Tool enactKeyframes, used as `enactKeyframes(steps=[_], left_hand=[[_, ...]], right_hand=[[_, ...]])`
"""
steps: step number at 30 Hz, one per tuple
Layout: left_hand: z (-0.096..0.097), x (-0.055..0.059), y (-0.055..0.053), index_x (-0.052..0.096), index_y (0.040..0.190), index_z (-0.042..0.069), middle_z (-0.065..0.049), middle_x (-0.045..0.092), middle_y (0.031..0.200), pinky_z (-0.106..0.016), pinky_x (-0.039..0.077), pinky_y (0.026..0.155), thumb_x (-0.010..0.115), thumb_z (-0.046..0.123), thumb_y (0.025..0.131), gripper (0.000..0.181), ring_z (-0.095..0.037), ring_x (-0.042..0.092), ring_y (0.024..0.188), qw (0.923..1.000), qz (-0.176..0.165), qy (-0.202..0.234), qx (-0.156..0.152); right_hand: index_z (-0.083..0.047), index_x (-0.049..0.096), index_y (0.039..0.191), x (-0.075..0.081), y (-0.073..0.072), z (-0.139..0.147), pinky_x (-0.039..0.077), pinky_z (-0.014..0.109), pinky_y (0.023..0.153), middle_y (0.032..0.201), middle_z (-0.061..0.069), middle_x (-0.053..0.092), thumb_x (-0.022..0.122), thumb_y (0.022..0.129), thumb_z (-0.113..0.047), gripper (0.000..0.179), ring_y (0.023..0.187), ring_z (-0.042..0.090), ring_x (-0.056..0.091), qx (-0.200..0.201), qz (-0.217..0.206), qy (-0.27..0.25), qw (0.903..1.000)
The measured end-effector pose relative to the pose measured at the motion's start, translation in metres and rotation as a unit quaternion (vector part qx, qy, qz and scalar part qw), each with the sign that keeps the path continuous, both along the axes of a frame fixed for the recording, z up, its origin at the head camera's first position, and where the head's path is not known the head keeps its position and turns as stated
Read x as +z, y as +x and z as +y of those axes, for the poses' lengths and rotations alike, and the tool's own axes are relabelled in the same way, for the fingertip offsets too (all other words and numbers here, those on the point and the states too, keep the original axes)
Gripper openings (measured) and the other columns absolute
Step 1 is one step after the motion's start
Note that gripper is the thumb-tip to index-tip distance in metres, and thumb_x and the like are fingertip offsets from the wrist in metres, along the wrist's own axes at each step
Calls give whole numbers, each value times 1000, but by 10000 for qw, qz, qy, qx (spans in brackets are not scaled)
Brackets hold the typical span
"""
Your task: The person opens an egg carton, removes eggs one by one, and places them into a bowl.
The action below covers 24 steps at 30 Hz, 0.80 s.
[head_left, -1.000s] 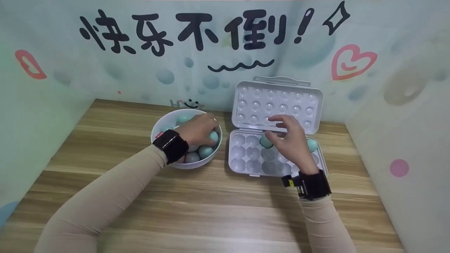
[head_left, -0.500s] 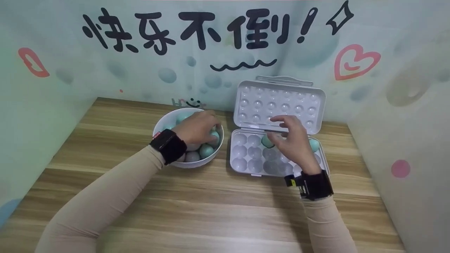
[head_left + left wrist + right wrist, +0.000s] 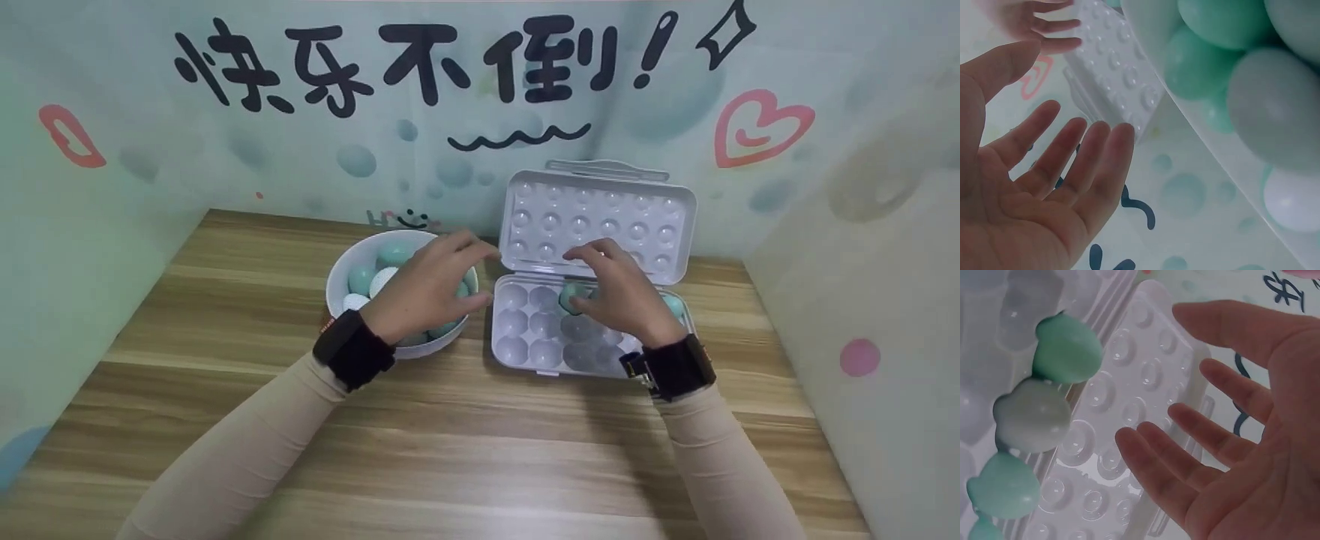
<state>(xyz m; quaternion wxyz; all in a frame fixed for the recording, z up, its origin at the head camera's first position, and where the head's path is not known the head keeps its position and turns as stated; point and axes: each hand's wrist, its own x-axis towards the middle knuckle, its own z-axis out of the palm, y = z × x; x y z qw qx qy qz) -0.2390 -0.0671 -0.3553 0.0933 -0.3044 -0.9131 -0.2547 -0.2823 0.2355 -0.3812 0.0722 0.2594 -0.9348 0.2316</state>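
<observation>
My left hand [image 3: 431, 285] hovers over the right side of a white bowl [image 3: 343, 262], thumb and fingers spread. In the left wrist view the palm is bare, and green, grey and white eggs [image 3: 1278, 109] fill the bowl beside it. Over a lidded white egg box [image 3: 514, 322] hangs my right hand [image 3: 626, 296], fingers extended and holding nothing. Green and grey eggs sit along the row beside the hinge in the right wrist view, including a green egg [image 3: 1072, 349], a grey egg [image 3: 1036, 415] and a teal egg [image 3: 1008, 485]. My hand partly hides that row in the head view.
The box's raised, dimpled lid [image 3: 596, 217] leans back near a printed backdrop [image 3: 300, 165] with dark lettering. Bowl and box stand side by side on a wood-grain table [image 3: 465, 442]. A pale side wall [image 3: 847, 262] borders the table at the right.
My left hand has come away from the eggs in the bowl, its fingers spreading rightward towards the box. My right hand has shifted slightly up and left above the egg box.
</observation>
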Motion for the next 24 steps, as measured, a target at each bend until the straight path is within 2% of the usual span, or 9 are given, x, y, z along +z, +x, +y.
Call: enactKeyframes(steps=[8, 13, 16, 24], left_hand=[[21, -15, 16, 64, 142, 12, -7, 62, 131, -38, 48, 109, 81, 29, 95, 53, -24, 58, 123, 9989, 118, 438, -67], [33, -27, 21, 64, 144, 14, -6, 60, 134, -37, 50, 108, 78, 31, 97, 52, -23, 58, 122, 9983, -24, 579, -41], [37, -33, 22, 63, 144, 16, -6, 60, 135, -36, 50, 108, 79, 29, 96, 53, -22, 58, 123, 9974, -166, 707, 9], [43, -41, 25, 64, 144, 15, -5, 60, 138, -37, 49, 110, 80, 30, 96, 53, -22, 57, 127, 9967, -304, 753, 81]], right_hand=[[-4, 71, 129, -7, -12, -4, 55, 55, 98, 130, 21, 62, 85, 82, -2, 49, 116, 43, 60, 518, 154, 829, 9951], [-6, 74, 126, -10, -16, -12, 58, 49, 87, 124, 17, 62, 80, 78, 7, 50, 105, 39, 61, 465, 19, 1287, 9906], [-7, 74, 125, -11, -17, -16, 58, 47, 86, 120, 16, 60, 80, 76, 10, 52, 102, 37, 61, 404, -101, 1515, 9876], [-3, 71, 117, -19, -22, -17, 58, 47, 84, 109, 17, 62, 85, 73, 5, 47, 95, 37, 64, 327, -189, 1698, 9847]])
